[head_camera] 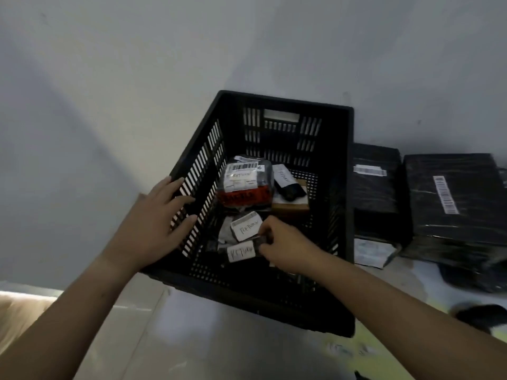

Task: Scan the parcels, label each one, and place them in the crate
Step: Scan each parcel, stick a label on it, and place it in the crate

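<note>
A black plastic crate (288,102) with slotted walls sits in the middle of a pale surface, against a plain white wall. A person's two bare arms reach in from the near side.

The left hand (148,223) lies open across the crate's left rim, its fingers straight and spread over the slotted wall. The right hand (285,242) is down inside the crate, near its near end. Its fingers are curled and pinch the right end of a small dark parcel (241,252), which rests on the crate floor and bears a white label handwritten "RETURN".

Just beyond it, touching or nearly so, lies a second labelled parcel (244,229), also marked "RETURN" below a barcode strip. Farther in is a clear-wrapped parcel (244,187) with a barcode label, a "RETURN" label and a band of red tape across its near side. To its right, a slim dark packet (288,185) with a white label lies on top of a brown cardboard box (290,205).

Outside the crate, just to its right, stand two stacks of black-wrapped parcels. The nearer stack (375,193) is beside the crate wall and the farther stack (452,204) is to the right of that. Each top parcel shows a white barcode label. A pale flat packet (373,252) lies at the foot of the nearer stack.
</note>
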{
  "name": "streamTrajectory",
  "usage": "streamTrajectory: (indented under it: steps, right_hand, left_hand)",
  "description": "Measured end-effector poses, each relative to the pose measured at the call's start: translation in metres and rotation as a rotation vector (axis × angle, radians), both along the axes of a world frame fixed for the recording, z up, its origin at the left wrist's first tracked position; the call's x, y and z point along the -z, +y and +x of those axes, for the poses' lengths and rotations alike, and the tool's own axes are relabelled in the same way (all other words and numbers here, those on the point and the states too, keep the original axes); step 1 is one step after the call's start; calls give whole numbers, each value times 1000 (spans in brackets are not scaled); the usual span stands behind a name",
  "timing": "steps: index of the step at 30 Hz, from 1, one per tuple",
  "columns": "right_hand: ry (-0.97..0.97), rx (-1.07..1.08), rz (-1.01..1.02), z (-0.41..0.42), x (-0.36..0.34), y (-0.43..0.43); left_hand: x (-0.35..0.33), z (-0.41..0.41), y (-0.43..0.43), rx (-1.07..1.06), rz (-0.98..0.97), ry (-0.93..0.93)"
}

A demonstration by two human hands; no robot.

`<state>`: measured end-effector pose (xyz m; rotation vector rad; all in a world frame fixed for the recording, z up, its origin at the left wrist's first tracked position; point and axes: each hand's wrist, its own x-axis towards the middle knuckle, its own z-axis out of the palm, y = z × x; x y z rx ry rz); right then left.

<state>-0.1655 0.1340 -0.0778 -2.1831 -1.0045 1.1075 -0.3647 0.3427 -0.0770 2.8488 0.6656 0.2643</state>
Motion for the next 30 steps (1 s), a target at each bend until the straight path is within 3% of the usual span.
streamTrajectory:
  steps: [3,6,8,13,25,30]
  right_hand:
    - [74,17,-158,-13,38,25]
    - [320,147,-269,-15,70,38]
    - [358,198,-309,-13,86,41]
    - [-74,-56,-468,-14,122,47]
    - [-131,-191,-624,-9,110,58]
    - [-186,-189,-455,-11,72,47]
  left_hand:
    - [1,0,-1,-33,-43,-45]
    - [-1,1,-5,-48,-79,-63]
    - [-3,2,-6,-45,-83,-57]
    - [-3,3,-6,-16,-53,-43]
    - [-3,2,-4,-14,-70,-25]
    - [-3,1,-5,-12,-65,-33]
